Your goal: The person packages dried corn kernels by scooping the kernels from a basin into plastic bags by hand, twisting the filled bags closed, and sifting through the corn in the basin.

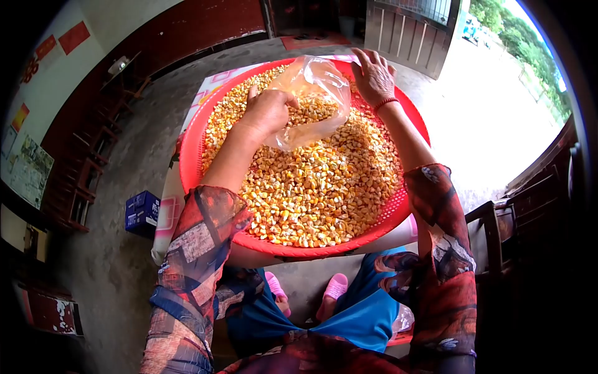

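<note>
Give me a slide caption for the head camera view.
Left hand holding a clear plastic bag over corn kernels in a red basket, right hand at the far rim.

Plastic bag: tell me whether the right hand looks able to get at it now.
Probably yes: the right hand is close beside the plastic bag, with nothing visible between them, and the left hand holds the opposite side.

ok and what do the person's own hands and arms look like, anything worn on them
Both hands, left and right, are bare, without gloves. The right wrist has a thin red band. Both arms wear loose, thin sleeves in a patchwork-like print of red, dark blue, black and pale patches, ending short of the wrists.
</note>
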`<action>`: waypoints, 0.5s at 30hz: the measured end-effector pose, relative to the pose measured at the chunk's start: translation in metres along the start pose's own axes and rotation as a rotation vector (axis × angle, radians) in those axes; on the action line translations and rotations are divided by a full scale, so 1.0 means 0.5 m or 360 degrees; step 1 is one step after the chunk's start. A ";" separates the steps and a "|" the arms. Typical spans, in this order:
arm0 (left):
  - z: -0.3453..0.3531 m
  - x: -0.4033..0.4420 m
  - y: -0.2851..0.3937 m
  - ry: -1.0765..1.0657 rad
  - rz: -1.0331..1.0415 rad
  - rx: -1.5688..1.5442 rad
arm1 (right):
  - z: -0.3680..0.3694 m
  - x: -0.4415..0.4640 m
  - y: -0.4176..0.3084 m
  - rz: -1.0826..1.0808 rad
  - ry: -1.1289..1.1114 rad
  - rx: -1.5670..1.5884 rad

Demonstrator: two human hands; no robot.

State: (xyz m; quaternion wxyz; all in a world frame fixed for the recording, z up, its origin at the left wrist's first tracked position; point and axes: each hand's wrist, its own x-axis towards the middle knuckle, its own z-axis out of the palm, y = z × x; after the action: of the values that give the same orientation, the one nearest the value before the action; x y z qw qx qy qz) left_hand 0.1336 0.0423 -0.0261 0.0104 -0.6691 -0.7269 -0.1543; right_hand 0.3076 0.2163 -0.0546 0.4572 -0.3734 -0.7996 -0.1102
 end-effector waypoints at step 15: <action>-0.001 -0.002 -0.020 0.0136 -0.0131 0.0352 | -0.042 -0.020 -0.138 -0.0793 -0.0299 -0.0028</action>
State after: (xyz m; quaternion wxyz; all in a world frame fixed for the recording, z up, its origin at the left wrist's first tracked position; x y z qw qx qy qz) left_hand 0.1239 0.0409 -0.0281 0.1086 -0.6262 -0.7653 -0.1019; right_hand 0.2763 0.1523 -0.0398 0.3363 -0.1776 -0.9049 -0.1911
